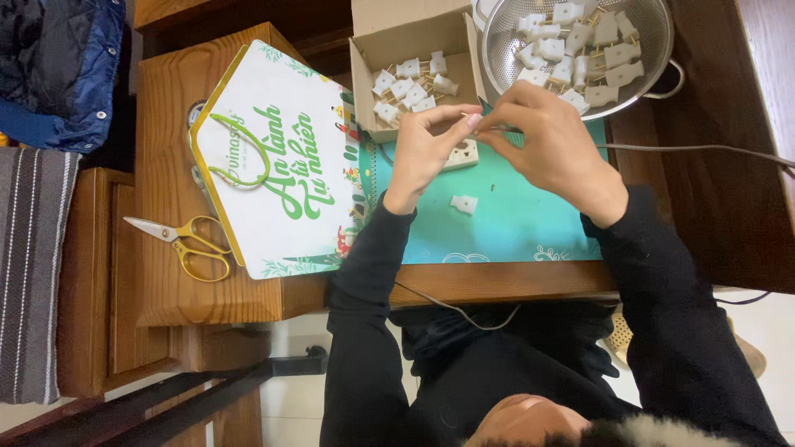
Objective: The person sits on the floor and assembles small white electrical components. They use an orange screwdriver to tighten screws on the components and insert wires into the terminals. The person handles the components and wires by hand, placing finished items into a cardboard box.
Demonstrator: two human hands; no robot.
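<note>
My left hand (424, 153) and my right hand (556, 149) meet fingertip to fingertip above a teal mat (513, 223). Between the fingertips they pinch a small part with a thin brass pin (469, 116); most of it is hidden by the fingers. A white socket block (464, 156) lies just under the hands. One white plug piece (464, 204) lies loose on the mat near my left wrist. Behind my left hand, an open cardboard box (368, 33) holds several white plug pieces (410, 85). Behind my right hand, a metal colander (497, 41) holds several more (580, 50).
A white five-sided card box with green lettering (273, 157) lies left of the mat. Yellow-handled scissors (186, 240) rest on the wooden table (166, 108). A grey cable (687, 148) runs right. A blue jacket (58, 66) and striped cloth (33, 273) sit at the left.
</note>
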